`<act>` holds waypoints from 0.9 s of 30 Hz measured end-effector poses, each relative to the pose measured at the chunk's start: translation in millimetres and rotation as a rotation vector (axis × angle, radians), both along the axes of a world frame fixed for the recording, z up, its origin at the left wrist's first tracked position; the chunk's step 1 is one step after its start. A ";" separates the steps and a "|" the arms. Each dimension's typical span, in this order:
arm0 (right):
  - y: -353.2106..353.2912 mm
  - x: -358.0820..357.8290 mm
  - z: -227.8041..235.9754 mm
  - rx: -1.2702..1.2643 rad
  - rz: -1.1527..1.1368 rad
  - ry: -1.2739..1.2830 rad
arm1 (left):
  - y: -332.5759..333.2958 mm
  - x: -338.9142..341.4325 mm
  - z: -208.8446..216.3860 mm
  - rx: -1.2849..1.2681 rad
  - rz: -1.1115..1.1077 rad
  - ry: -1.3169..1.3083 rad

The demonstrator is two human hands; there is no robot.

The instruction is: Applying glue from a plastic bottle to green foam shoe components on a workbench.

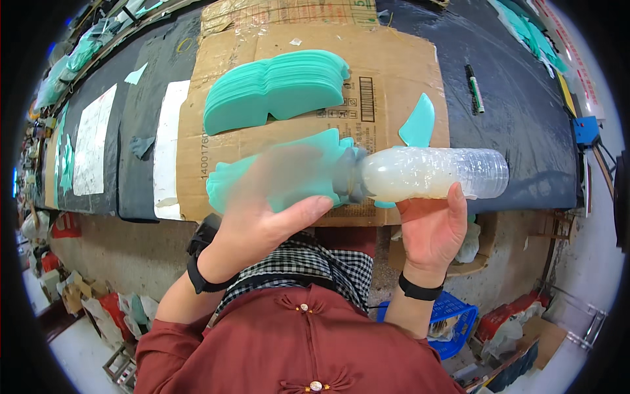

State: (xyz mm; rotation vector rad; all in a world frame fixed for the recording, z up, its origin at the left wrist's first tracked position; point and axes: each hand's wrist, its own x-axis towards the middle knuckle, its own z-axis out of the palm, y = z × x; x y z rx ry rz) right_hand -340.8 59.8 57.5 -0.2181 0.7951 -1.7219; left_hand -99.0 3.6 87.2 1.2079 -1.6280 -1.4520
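A clear plastic bottle [453, 172] with whitish contents lies sideways in my right hand [432, 230], which is closed round it from below. Its left end carries a dark grey wrapping [351, 174] that touches or overhangs the fanned near stack of turquoise sheets [230, 180]. My left hand [259, 213] is over that stack, thumb stretched out and fingers smeared, with nothing visible in it. Farther off lies a thick, neat stack of turquoise curved pieces [275, 92]. A single turquoise piece [419, 121] sits just beyond the bottle, and a bit of turquoise shows beneath it.
Flattened cardboard [394, 59] covers the middle of the dark table [525, 157]. A marker pen [475, 88] lies at the right. White sheets [96, 141] and turquoise scraps [136, 74] are on the left. Below the table edge stands a blue basket [464, 322].
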 end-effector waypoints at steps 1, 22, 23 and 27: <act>-3.1 -1.0 -0.1 0.007 0.010 -0.005 | -0.6 -3.2 -0.9 0.007 0.010 -0.005; 6.4 28.5 4.9 -0.117 0.241 0.317 | 2.4 39.3 -7.7 0.297 -0.081 0.252; 6.7 37.4 8.0 -0.115 0.198 0.319 | 4.3 44.1 -11.3 0.276 -0.084 0.222; 1.9 59.0 18.5 -0.171 0.217 0.275 | 13.1 59.1 -20.6 0.379 -0.129 0.264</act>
